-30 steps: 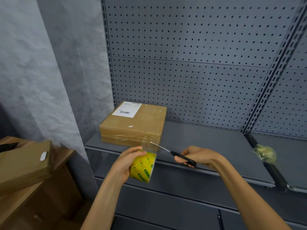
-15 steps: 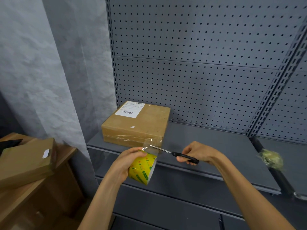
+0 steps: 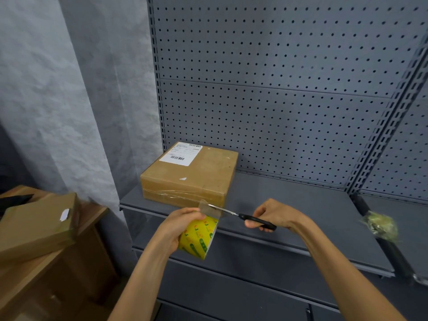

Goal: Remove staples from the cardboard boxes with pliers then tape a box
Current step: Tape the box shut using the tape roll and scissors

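Since 1 s ago: scissors [image 3: 240, 215] pushed further left, blade tips now at the loose clear tape flap [image 3: 209, 209] instead of short of it; hands & roll otherwise barely shifted.

Tape roll [image 3: 199, 236], yellow core w/ green & red print, gripped in left hand [image 3: 179, 224], fingers wrapped round its top, thumb side pressing near the flap. Held in the air just in front of shelf edge, below the box. Flap sticks up from roll top, blades meeting it from the right. Blade gap too thin to tell.

Right hand [image 3: 275, 215] curled round black scissor handles, holding them about level, blades pointing left.

Cardboard box [image 3: 192, 176] w/ white shipping label on top, sits at left end of grey metal shelf [image 3: 301, 218], back near pegboard [image 3: 266, 89]. Clear tape band across its front face, wrinkled.

Further out: second cardboard box [image 3: 37, 224] on wooden table [image 3: 91, 215] at left, well apart from shelf. Crumpled wad of plastic/tape [image 3: 379, 224] at right, on the next shelf bay. Grey textured wall [image 3: 58, 100] left of pegboard.
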`<state>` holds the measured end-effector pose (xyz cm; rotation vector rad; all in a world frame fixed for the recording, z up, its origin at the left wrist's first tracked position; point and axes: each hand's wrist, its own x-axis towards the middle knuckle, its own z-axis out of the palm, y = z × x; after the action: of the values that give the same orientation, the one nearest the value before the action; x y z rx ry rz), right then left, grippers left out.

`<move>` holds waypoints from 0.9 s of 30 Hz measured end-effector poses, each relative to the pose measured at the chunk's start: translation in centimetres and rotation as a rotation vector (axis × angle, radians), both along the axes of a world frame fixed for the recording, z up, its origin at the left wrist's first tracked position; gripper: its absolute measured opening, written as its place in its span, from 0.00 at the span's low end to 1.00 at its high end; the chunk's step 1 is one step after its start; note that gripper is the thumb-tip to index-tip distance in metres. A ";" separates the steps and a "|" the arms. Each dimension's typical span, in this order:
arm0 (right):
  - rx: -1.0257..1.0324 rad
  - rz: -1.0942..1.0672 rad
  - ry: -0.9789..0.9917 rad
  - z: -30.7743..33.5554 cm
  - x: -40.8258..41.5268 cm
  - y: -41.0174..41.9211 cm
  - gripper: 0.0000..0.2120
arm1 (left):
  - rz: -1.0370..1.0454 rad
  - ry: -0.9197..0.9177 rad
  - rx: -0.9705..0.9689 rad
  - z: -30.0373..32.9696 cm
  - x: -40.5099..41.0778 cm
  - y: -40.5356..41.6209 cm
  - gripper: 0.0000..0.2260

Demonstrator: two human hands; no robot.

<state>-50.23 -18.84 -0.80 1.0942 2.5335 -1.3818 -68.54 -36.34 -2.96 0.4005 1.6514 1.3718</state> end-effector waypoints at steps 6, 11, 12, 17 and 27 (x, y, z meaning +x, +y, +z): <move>0.009 -0.004 0.001 0.1 -0.1 0.1 0.17 | -0.011 0.016 -0.021 0.3 -0.1 0.1 0.08; 0.011 -0.017 0.012 0.1 -0.1 0.1 0.20 | -0.029 -0.017 -0.046 0.8 0.3 0.3 0.08; 0.011 -0.021 0.013 0.1 -0.1 0.0 0.20 | -0.031 -0.020 -0.047 0.8 0.4 0.3 0.07; 0.007 -0.037 0.017 0.0 -0.1 -0.1 0.22 | -0.038 -0.018 -0.055 1.1 0.3 0.5 0.08; 0.042 -0.026 -0.017 0.4 -0.3 -0.4 0.20 | -0.090 0.033 -0.090 1.5 -1.0 0.7 0.11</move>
<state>-50.50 -19.19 -0.38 1.1454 2.5569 -1.3245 -69.49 -35.68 -1.50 0.4413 1.6946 1.2266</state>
